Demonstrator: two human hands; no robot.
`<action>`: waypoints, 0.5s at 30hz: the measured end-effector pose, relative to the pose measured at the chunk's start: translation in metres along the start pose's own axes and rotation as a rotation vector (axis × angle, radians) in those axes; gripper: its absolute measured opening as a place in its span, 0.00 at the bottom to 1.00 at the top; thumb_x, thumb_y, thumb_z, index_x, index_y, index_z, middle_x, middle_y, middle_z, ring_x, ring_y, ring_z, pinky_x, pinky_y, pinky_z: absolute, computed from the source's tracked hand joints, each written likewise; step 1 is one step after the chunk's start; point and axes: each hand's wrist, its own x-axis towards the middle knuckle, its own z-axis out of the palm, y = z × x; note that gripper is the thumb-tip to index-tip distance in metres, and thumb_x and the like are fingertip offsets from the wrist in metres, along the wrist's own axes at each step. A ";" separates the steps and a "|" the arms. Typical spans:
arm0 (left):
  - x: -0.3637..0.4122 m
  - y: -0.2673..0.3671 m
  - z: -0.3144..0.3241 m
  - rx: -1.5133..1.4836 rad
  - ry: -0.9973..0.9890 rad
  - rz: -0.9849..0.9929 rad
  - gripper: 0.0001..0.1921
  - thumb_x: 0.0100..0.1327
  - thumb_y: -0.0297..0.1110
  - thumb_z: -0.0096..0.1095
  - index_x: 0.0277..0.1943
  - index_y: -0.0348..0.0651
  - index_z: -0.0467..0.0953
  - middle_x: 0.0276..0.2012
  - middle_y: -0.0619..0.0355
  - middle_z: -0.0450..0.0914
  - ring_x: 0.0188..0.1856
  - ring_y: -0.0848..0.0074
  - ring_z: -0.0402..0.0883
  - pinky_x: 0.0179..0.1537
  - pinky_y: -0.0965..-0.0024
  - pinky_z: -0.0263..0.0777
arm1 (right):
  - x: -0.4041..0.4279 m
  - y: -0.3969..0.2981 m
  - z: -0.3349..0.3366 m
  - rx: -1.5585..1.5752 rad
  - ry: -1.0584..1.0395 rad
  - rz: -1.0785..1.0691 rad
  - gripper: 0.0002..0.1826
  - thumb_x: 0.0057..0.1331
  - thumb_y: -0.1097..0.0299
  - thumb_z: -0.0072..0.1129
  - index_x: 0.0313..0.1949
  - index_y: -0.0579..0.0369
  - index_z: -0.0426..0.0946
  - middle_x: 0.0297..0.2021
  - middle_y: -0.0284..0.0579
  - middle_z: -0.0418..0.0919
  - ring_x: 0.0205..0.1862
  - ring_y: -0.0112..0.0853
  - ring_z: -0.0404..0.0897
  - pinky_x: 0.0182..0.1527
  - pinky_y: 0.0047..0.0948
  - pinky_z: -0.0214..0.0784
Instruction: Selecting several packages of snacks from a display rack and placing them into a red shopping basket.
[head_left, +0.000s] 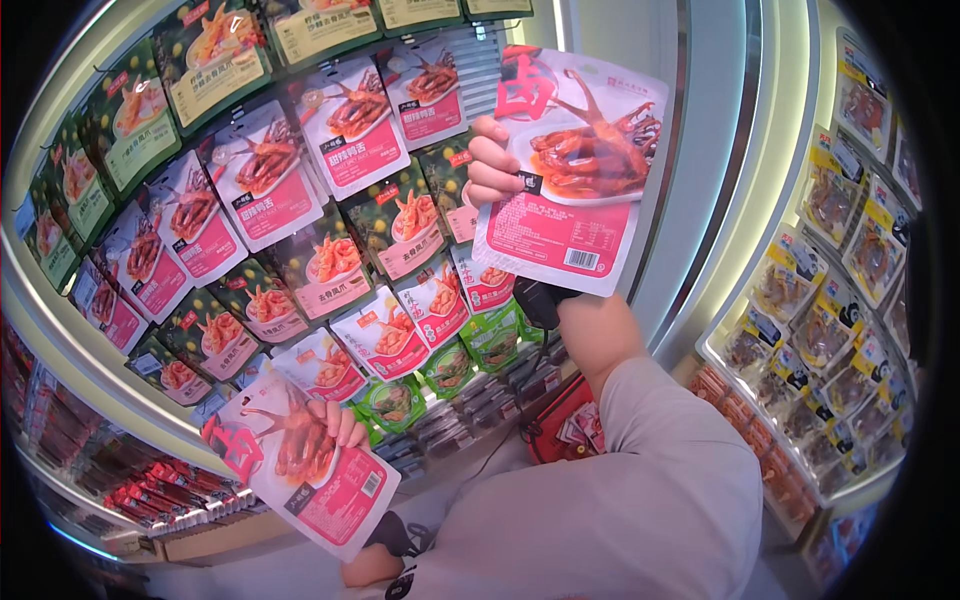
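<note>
My right hand (491, 163) holds up a flat pink-and-white pouch of duck tongues (589, 161), its fingers curled over the pouch's left edge. The palm and thumb are hidden behind it. Lower down on the left, my left hand (341, 422) grips a second pouch of the same design (300, 457), with its fingertips over the right edge. Both pouches face me and bear a food picture, printing and a barcode. Behind them, matching pink pouches (270, 180) hang in a row on the display rack. A black strapped device (541, 301) sits at my right wrist.
Green pouches (214, 64) hang above, and chicken-feet pouches (324, 262) and small green bags (491, 341) below. A red basket (551, 431) with packets stands beyond my right arm. Another lit rack of clear packs (817, 322) is at right. A dark cable (491, 457) runs beside the basket.
</note>
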 end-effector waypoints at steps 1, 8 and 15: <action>0.002 -0.002 -0.003 -0.008 0.006 -0.022 0.18 0.67 0.40 0.48 0.50 0.33 0.64 0.28 0.57 0.63 0.29 0.74 0.65 0.32 0.74 0.61 | -0.002 0.002 0.005 -0.019 -0.014 0.027 0.11 0.65 0.63 0.47 0.38 0.54 0.59 0.23 0.35 0.60 0.21 0.25 0.63 0.29 0.23 0.53; 0.010 -0.005 -0.014 -0.094 -0.088 -0.154 0.35 0.42 0.50 0.74 0.44 0.33 0.63 0.31 0.56 0.66 0.31 0.74 0.66 0.34 0.73 0.60 | 0.000 0.021 0.023 0.016 -0.272 0.160 0.13 0.63 0.61 0.51 0.40 0.52 0.60 0.23 0.35 0.60 0.23 0.26 0.67 0.30 0.26 0.54; -0.002 -0.009 0.014 -0.165 -0.001 -0.166 0.18 0.60 0.41 0.59 0.42 0.36 0.63 0.28 0.57 0.64 0.29 0.74 0.65 0.34 0.73 0.60 | -0.017 0.053 0.021 0.087 -0.197 0.190 0.15 0.65 0.58 0.47 0.45 0.52 0.62 0.27 0.35 0.63 0.26 0.27 0.67 0.33 0.27 0.56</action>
